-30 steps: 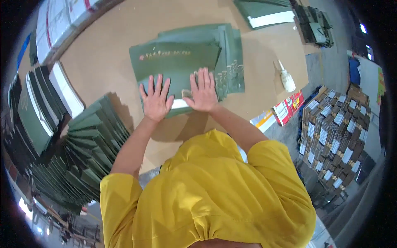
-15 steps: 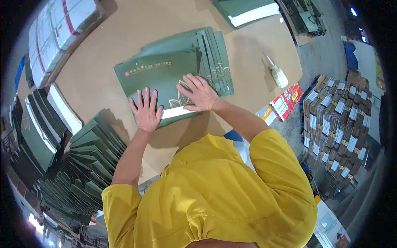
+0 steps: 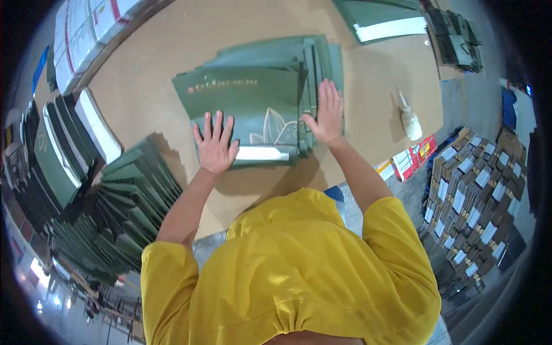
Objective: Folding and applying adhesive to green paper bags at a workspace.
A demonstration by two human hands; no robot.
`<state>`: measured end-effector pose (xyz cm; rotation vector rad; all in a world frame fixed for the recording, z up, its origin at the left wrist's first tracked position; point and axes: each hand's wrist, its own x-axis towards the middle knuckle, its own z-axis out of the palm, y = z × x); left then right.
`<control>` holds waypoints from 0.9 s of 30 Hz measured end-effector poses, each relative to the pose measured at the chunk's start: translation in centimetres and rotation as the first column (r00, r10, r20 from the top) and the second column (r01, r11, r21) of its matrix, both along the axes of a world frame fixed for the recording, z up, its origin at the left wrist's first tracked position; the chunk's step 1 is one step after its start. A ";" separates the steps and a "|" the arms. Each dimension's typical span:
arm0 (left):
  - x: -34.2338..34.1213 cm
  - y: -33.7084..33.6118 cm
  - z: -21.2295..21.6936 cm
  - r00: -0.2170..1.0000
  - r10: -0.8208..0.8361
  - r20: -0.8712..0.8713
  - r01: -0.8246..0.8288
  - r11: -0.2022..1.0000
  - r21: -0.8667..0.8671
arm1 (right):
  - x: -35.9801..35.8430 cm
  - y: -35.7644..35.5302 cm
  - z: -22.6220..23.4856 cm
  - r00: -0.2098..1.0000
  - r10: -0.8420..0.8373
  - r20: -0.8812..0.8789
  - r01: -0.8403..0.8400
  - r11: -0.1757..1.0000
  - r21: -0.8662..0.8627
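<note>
A fanned stack of dark green paper bags (image 3: pixel 247 98) lies flat on the brown table in front of me. The top one carries a gold flower outline, and a white strip (image 3: pixel 261 153) runs along its near edge. My left hand (image 3: pixel 216 148) rests flat near the lower left corner of the top bag, fingers spread. At the stack's right side, my right hand (image 3: pixel 328 115) lies with fingers stretched over the overlapping edges, thumb held apart. Neither hand grips anything. To the right stands a white squeeze bottle (image 3: pixel 410 125) with a thin nozzle.
More green bags (image 3: pixel 385 23) lie at the far right of the table (image 3: pixel 172 34). Many folded green pieces (image 3: pixel 138 190) stand packed at the left, by a white stack (image 3: pixel 98 126). A wrapped bundle (image 3: pixel 95 34) sits far left. Bundled brown stacks (image 3: pixel 474 201) stand off the right edge.
My right hand has moved right, off the flower print and onto the stack's right edges. My left hand stays on the top bag. The whole view has shifted slightly.
</note>
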<state>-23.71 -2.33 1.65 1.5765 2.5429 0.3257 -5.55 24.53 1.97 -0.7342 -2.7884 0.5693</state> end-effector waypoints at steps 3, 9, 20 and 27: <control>0.0 0.0 0.1 1.000 0.008 -0.011 -0.008 0.999 -0.040 | 0.0 0.0 0.1 1.000 0.001 -0.011 0.000 0.998 0.061; 0.1 0.0 -0.2 1.000 0.030 0.010 -0.030 1.000 -0.004 | -1.4 -2.3 2.9 0.988 -0.062 -0.140 0.078 0.991 0.109; 0.7 0.7 1.3 0.997 0.059 -0.040 -0.059 0.998 0.007 | -8.1 -14.0 0.1 0.970 0.240 -0.026 -0.234 0.962 0.140; -0.4 -0.1 0.2 0.996 0.076 0.047 -0.080 0.993 0.085 | -8.6 -14.6 0.1 0.975 0.211 0.065 -0.221 0.947 0.234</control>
